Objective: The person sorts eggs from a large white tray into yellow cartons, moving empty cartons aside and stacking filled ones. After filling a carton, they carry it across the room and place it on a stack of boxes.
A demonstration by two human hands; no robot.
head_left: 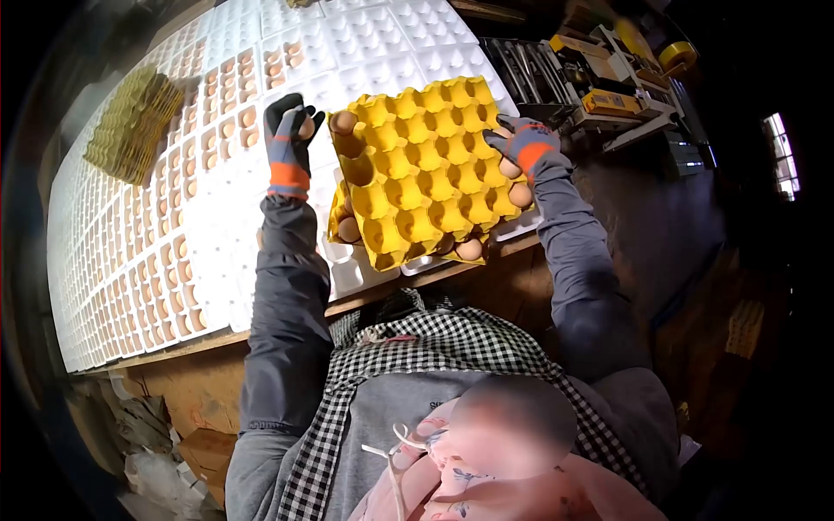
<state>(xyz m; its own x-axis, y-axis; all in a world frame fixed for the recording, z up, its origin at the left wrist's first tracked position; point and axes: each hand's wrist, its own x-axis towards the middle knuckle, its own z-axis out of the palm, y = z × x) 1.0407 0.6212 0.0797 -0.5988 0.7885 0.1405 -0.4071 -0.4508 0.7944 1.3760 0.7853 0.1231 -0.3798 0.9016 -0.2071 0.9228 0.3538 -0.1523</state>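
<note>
My left hand [289,149], in a grey and orange glove, is closed around a brown egg [306,128] just left of a yellow egg tray [426,169]. One egg [344,122] sits in that tray's upper left corner; most of its other cups are bare. Gloved alike, my right hand [526,144] grips the tray's right edge, its fingertips partly hidden. Beneath lies another yellow tray, mostly covered, whose eggs [469,249] peek out along the bottom, left and right sides.
White moulded trays [373,35] cover the table, many on the left filled with brown eggs [174,278]. A stack of empty yellow trays [135,126] stands on them. To the right is a rack with yellow boxes [611,102] and a tape roll [678,57]. A wooden edge [373,295] runs before me.
</note>
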